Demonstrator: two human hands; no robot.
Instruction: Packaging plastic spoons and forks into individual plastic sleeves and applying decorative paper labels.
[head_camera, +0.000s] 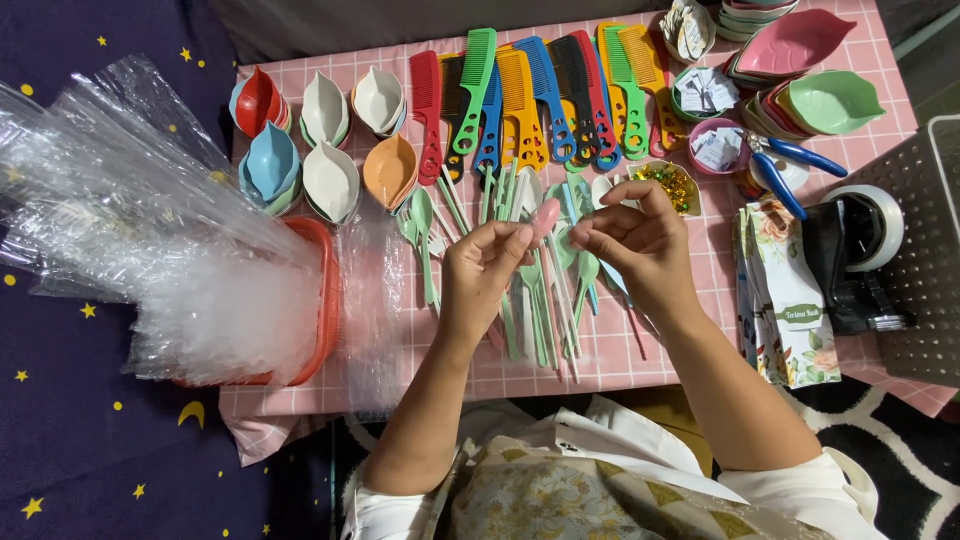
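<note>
My left hand (482, 272) holds a pink plastic spoon (545, 218) by its bowl end, pinched between thumb and fingers, above a heap of pastel spoons and forks (540, 300) on the pink checked table (690, 350). My right hand (640, 245) hovers just right of the spoon, thumb and fingers pinched near the spoon's tip; whether it holds anything is not clear. A row of coloured combs (530, 100) lies beyond both hands.
Leaf-shaped bowls (330, 150) stand at the back left. A red basket (322, 300) stuffed with clear cellophane bags (140, 220) sits at the left. At the right are stacked leaf dishes (810, 80), blue pliers (785, 165), a tape dispenser (860, 250), floral packets (790, 300) and a white perforated panel (925, 260).
</note>
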